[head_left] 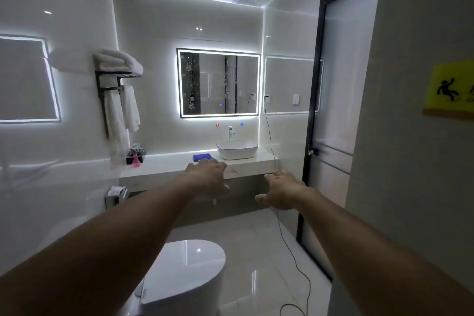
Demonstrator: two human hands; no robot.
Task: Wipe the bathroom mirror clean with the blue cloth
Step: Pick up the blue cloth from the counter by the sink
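A lit rectangular mirror (219, 82) hangs on the far wall above the vanity. The folded blue cloth (201, 157) lies on the white counter (174, 161), just left of the basin. Both my arms stretch forward from across the room. My left hand (209, 178) hovers with relaxed fingers, its fingertips overlapping the cloth's near edge in the picture but well short of it. My right hand (280, 191) hangs in the air to the right with loosely spread fingers. Neither hand holds anything.
A white vessel basin (237, 149) with a chrome tap sits on the counter. A pink spray bottle (135, 160) and a dark box stand at its left end. A toilet (184, 269) is below me. Towels hang on a black rack (116, 95). A black cable (279, 226) trails down the right wall beside a dark-framed door.
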